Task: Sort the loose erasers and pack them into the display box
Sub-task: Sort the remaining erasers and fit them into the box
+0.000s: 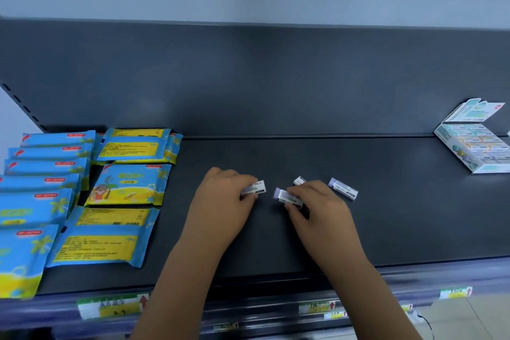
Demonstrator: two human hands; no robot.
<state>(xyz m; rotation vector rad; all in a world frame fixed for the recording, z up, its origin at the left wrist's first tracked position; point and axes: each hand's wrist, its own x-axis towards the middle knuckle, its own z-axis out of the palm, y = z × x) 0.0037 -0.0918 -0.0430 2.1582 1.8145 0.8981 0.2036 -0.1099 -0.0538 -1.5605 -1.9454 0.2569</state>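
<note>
Far right, the display box (pixel 469 152) sits close to the back panel, flap (pixel 474 112) raised, rows of wrapped erasers inside. Mid-shelf we note four loose ones, with white sleeves and lilac ends. Our left hand (pixel 220 207) pinches the first eraser (pixel 256 187); our right hand (pixel 320 207) grips the second eraser (pixel 287 197). The third eraser (pixel 299 181) peeks out behind the right fingers, and the fourth eraser (pixel 343 188) lies just beside that hand, untouched. A broad stretch of dark shelf (pixel 400 223) separates hands and box. Blue wipe packets (pixel 116 237) crowd the left; price tags (pixel 110 308) line the front lip.
</note>
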